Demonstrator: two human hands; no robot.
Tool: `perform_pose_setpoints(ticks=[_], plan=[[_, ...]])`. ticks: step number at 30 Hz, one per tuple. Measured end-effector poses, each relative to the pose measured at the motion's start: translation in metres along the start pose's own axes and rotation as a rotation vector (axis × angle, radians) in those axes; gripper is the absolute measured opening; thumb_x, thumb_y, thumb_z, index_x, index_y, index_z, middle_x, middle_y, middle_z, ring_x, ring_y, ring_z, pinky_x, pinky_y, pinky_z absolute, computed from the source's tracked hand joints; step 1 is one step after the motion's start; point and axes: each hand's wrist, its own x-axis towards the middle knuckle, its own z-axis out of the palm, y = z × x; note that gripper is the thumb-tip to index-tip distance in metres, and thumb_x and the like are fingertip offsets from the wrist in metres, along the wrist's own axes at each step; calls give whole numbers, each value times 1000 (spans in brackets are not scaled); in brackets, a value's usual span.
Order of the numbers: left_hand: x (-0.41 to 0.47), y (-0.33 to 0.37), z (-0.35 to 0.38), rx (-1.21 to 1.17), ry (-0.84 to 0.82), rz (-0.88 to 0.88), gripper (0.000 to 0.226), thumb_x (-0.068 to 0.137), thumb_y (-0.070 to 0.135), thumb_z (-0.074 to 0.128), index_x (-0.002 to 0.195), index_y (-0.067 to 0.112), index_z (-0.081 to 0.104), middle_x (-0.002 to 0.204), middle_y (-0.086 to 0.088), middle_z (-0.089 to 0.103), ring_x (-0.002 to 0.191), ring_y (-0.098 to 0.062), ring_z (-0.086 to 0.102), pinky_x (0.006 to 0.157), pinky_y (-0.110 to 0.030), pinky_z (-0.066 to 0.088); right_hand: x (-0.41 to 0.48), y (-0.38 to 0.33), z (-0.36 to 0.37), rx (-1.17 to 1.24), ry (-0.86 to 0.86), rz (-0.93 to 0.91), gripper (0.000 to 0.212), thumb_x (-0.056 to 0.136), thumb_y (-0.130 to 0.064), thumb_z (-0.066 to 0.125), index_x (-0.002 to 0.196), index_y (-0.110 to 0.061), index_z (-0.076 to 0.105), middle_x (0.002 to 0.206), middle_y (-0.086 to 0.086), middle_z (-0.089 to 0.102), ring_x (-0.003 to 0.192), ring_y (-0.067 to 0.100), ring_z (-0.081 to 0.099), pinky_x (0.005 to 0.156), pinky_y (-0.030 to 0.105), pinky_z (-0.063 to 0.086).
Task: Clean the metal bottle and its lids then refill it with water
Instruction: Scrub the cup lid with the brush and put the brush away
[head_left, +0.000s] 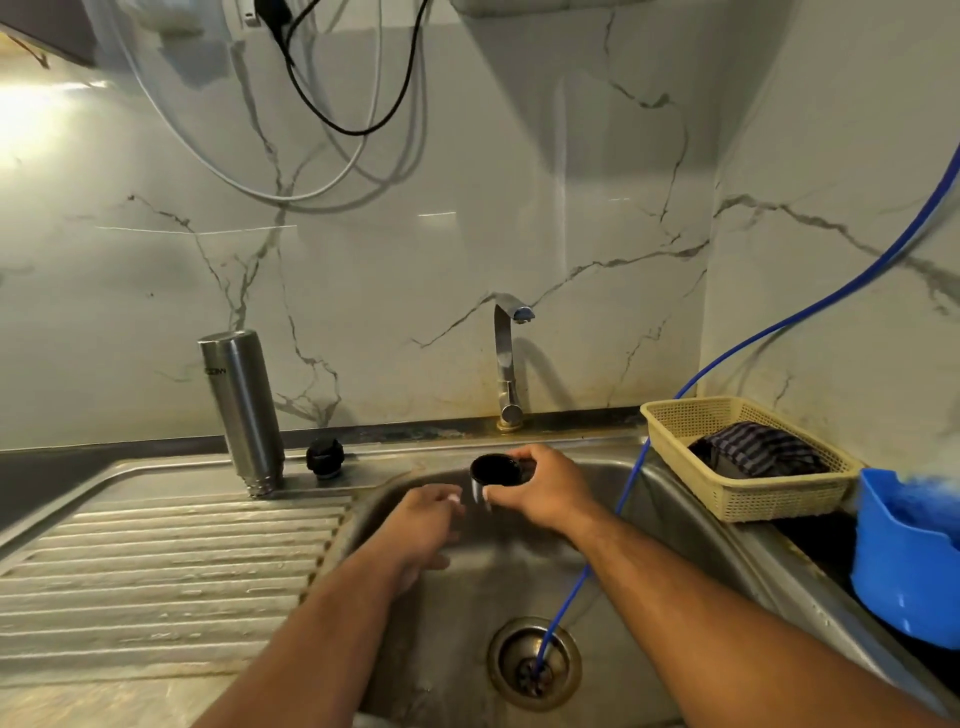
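metal bottle (241, 410) brushed, cylindrical; right hand (545, 488) grips round lid (496, 470)

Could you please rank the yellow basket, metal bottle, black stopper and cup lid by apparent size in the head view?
1. yellow basket
2. metal bottle
3. cup lid and black stopper: they look much alike, and the right hand covers part of the lid, so unranked.
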Motion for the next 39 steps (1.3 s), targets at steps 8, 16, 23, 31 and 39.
perform_pose_setpoints(ticks=[8, 16, 23, 31, 39], plan=[[-9, 7, -2, -329, -46, 131, 35, 102, 48, 50, 127, 26, 62, 123, -12, 69, 107, -28, 68, 84, -44, 59, -20, -34, 10, 604, -219, 179, 30, 92, -25, 65, 122, -19, 65, 114, 12, 70, 107, 25, 66, 86, 37, 59], [-3, 7, -7, 261, 223, 334, 61, 83, 31, 83, 135, 24, 52, 107, 12, 59, 88, -1, 57, 65, -8, 42, -22, -25, 16, 613, -293, 351, 13, 90, -4, 51, 92, -8, 63, 103, 15, 67, 97, 27, 65, 93, 44, 58], [-7, 23, -23, 502, 284, 571, 60, 77, 33, 87, 131, 31, 61, 119, 12, 53, 104, -7, 54, 81, -8, 37, -12, -38, 9, 237, -58, 43, 23, 97, -15, 56, 116, -27, 64, 106, 2, 69, 97, 17, 65, 79, 35, 57], [-13, 19, -32, 503, 263, 412, 67, 75, 33, 87, 134, 32, 56, 117, 11, 64, 102, -10, 65, 93, -32, 55, -18, -38, -4, -116, 109, -150, 15, 98, -15, 61, 101, -17, 75, 97, -2, 73, 86, 11, 68, 78, 25, 55], [-11, 0, -28, 703, 105, 306, 66, 77, 34, 83, 136, 31, 52, 117, 7, 65, 106, -13, 62, 92, -29, 52, -21, -22, 12, -354, -125, -164, 30, 94, -18, 66, 124, -24, 68, 119, -2, 70, 104, 12, 65, 95, 28, 51]])
